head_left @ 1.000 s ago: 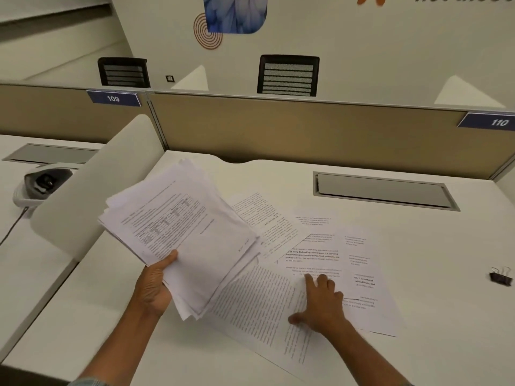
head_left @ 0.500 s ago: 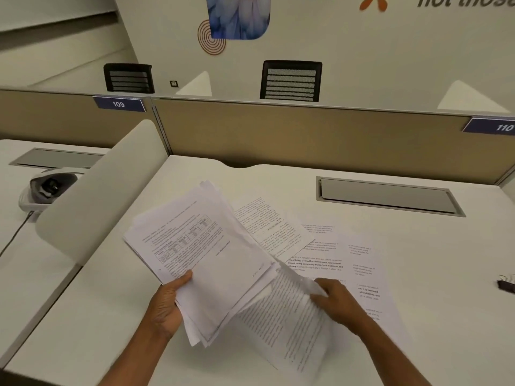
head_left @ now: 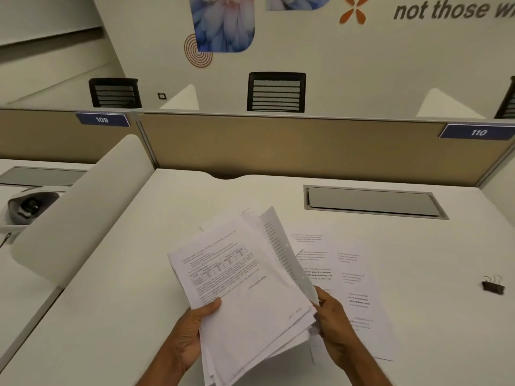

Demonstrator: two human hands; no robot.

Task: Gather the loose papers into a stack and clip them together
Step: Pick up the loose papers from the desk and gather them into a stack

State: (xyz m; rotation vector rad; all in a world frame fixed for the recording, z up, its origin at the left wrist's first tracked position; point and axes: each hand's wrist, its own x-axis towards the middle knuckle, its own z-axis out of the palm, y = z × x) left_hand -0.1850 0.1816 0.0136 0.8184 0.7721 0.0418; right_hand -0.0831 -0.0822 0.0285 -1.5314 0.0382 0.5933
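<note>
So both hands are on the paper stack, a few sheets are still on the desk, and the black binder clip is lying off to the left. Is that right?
Not quite: in the head view the binder clip lies to the right. Both the left hand and right hand hold the stack, with sheets still on the desk.

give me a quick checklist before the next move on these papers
1. Left hand gripping stack: ok.
2. Right hand holding the sheet against the stack's right side: ok.
3. Stack edges squared: not ok, sheets fan out.
4. All papers gathered: not ok, loose pages lie on the desk.
5. Binder clip available: ok, on the desk at right, apart from the papers.
6. Page order: cannot tell.
</note>
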